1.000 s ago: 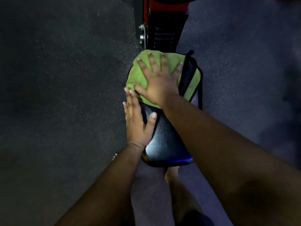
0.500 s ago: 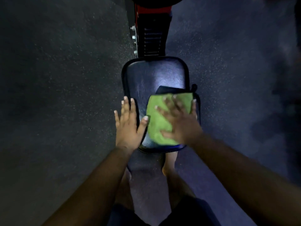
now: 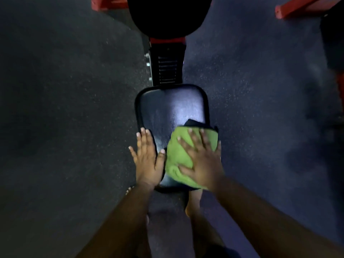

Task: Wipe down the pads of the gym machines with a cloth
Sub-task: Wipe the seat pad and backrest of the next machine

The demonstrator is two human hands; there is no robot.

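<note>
Pressing down flat, the right hand (image 3: 202,162) has its fingers (image 3: 193,138) spread wide over a green cloth (image 3: 176,159), holding it against the near right corner of the seat pad (image 3: 171,110). None of those fingers curl round the cloth; they lie straight on top of it, thumb stretched out toward the pad's near edge. The left hand (image 3: 147,161) lies flat on the pad's left edge, its fingers (image 3: 144,138) straight and close together, the thumb angled inward onto the pad just beside the cloth.

The cloth looks soft and nappy, bunched into a rough lump, with a dark layer or strap showing at its far side; I cannot tell which. The pad is a rounded rectangle of smooth black vinyl with a piped rim, and a pale sheen sits on its far half. Beyond the pad a black ribbed metal post (image 3: 167,66) with red parts leads up to another dark rounded pad (image 3: 167,13).

Both forearms reach in from the near side of the pad. Under the pad lies a dark speckled rubber floor (image 3: 65,108), and a bare foot (image 3: 193,202) shows below its near edge.
</note>
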